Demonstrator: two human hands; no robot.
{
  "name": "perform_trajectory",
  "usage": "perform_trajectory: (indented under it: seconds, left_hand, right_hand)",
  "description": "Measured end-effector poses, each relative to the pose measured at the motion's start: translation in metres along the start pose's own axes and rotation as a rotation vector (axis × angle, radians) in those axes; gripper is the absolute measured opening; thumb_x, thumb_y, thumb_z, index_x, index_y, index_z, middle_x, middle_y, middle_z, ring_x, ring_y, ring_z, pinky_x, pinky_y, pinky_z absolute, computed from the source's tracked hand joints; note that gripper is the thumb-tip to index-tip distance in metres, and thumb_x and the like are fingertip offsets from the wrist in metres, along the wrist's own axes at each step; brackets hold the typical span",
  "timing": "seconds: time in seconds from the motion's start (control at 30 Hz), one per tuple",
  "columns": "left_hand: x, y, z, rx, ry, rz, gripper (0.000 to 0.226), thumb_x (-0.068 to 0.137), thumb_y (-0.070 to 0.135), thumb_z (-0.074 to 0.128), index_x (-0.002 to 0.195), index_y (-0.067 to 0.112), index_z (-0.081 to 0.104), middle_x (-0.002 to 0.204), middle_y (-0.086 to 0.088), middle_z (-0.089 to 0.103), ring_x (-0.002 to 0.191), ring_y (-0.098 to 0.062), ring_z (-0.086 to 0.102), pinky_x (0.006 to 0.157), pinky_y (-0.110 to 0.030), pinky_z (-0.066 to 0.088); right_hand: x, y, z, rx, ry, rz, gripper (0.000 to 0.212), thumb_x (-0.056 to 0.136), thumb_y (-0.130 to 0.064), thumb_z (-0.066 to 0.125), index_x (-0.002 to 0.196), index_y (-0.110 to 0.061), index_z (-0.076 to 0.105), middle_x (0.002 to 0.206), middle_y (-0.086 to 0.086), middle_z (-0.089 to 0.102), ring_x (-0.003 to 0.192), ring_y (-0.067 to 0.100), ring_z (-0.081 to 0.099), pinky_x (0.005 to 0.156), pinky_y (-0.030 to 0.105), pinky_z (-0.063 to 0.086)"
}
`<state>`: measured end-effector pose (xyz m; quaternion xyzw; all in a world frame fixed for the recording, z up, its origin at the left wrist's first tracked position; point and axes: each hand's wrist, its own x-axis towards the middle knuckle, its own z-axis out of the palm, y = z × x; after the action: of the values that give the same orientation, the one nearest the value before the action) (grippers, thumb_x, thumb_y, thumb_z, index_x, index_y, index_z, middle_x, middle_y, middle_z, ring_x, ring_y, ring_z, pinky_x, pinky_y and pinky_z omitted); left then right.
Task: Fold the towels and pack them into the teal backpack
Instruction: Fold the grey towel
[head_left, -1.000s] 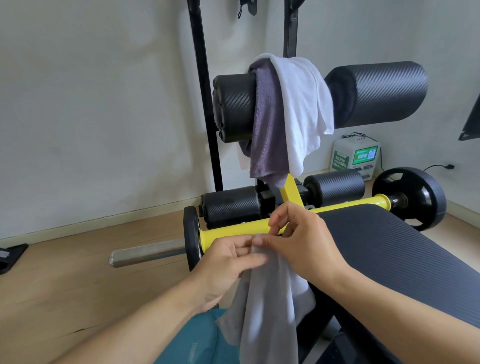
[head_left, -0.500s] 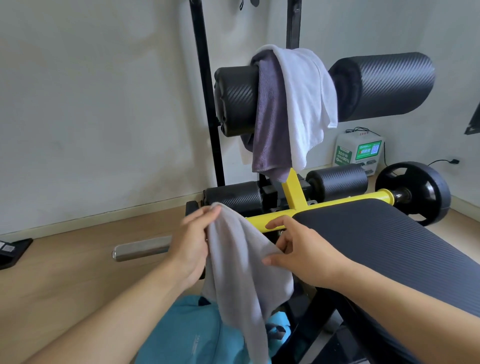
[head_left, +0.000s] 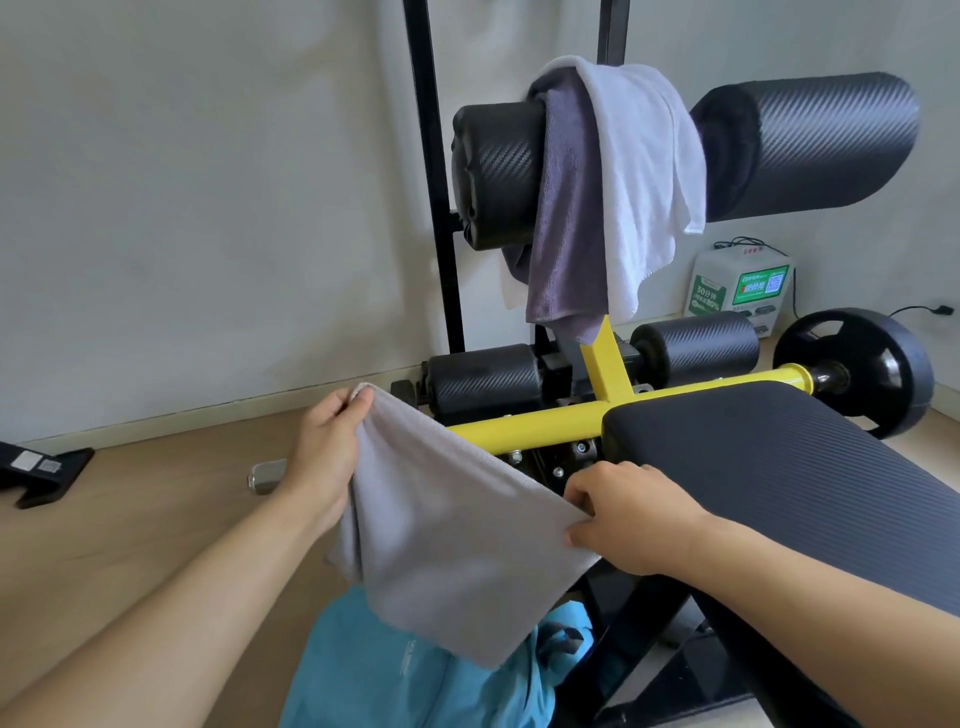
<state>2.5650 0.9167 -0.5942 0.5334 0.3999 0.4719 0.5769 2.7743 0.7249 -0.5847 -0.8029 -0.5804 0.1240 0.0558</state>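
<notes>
Fingers: left hand (head_left: 324, 457) pinched the upper corner of the light grey cloth towel (head_left: 441, 530); right hand (head_left: 631, 517) pinched its right edge, fingers curled.
Grey towel: stretched between both hands at lower centre, sagging, lower corner hanging over the teal fabric backpack (head_left: 415, 675).
Backpack: bottom centre, on the wooden floor (head_left: 130, 519).
Other towels: purple towel (head_left: 563, 218) and white towel (head_left: 644, 171) draped over the black foam roller (head_left: 493, 171), upper centre.
Bench: black ribbed pad (head_left: 779, 467), right.
</notes>
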Motion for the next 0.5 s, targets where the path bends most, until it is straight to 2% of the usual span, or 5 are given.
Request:
perform_trajectory:
  seconds: [0.07, 0.13, 0.3, 0.4, 0.5]
  left_hand:
    - [0.002, -0.005, -0.005, 0.068, -0.008, -0.020, 0.024, 0.101, 0.023, 0.061, 0.079, 0.020, 0.069, 0.081, -0.002, 0.068, 0.081, -0.020, 0.057, 0.077, -0.034, 0.044]
    - [0.004, -0.008, -0.011, 0.141, -0.020, -0.050, 0.022, 0.101, 0.022, 0.061, 0.083, 0.018, 0.072, 0.079, 0.003, 0.073, 0.077, -0.018, 0.060, 0.069, -0.030, 0.046]
    - [0.007, -0.015, -0.016, 0.185, -0.008, -0.119, 0.022, 0.103, 0.016, 0.055, 0.088, 0.014, 0.070, 0.087, -0.001, 0.074, 0.088, -0.022, 0.065, 0.085, -0.036, 0.050]
    - [0.005, -0.013, -0.009, 0.159, 0.006, -0.141, 0.020, 0.103, 0.015, 0.054, 0.091, 0.014, 0.071, 0.096, -0.005, 0.074, 0.093, -0.024, 0.067, 0.090, -0.040, 0.053]
    - [0.002, -0.013, -0.004, 0.195, -0.030, -0.132, 0.017, 0.099, 0.023, 0.064, 0.088, 0.017, 0.074, 0.098, -0.005, 0.076, 0.094, -0.023, 0.068, 0.091, -0.040, 0.055]
  right_hand:
    - [0.000, -0.001, -0.003, 0.039, -0.055, 0.009, 0.026, 0.084, -0.046, 0.073, 0.081, -0.029, 0.054, 0.079, -0.010, 0.056, 0.076, 0.015, 0.052, 0.069, 0.027, 0.036]
    - [0.001, 0.002, -0.007, 0.181, -0.099, 0.026, 0.037, 0.076, -0.049, 0.081, 0.077, -0.021, 0.057, 0.075, -0.008, 0.056, 0.068, 0.013, 0.051, 0.059, 0.026, 0.038]
    - [-0.002, 0.002, -0.022, 0.601, 0.057, 0.003, 0.051, 0.074, -0.047, 0.085, 0.080, -0.002, 0.064, 0.067, -0.001, 0.055, 0.061, 0.014, 0.050, 0.057, 0.028, 0.037]
    - [-0.005, 0.002, -0.025, 0.871, 0.015, 0.028, 0.043, 0.081, -0.036, 0.083, 0.068, -0.010, 0.053, 0.061, -0.003, 0.052, 0.053, 0.010, 0.047, 0.050, 0.021, 0.037]
    - [-0.004, 0.006, -0.020, 0.976, 0.081, 0.163, 0.029, 0.087, -0.028, 0.079, 0.081, -0.014, 0.055, 0.071, 0.000, 0.060, 0.056, 0.012, 0.055, 0.045, 0.024, 0.043]
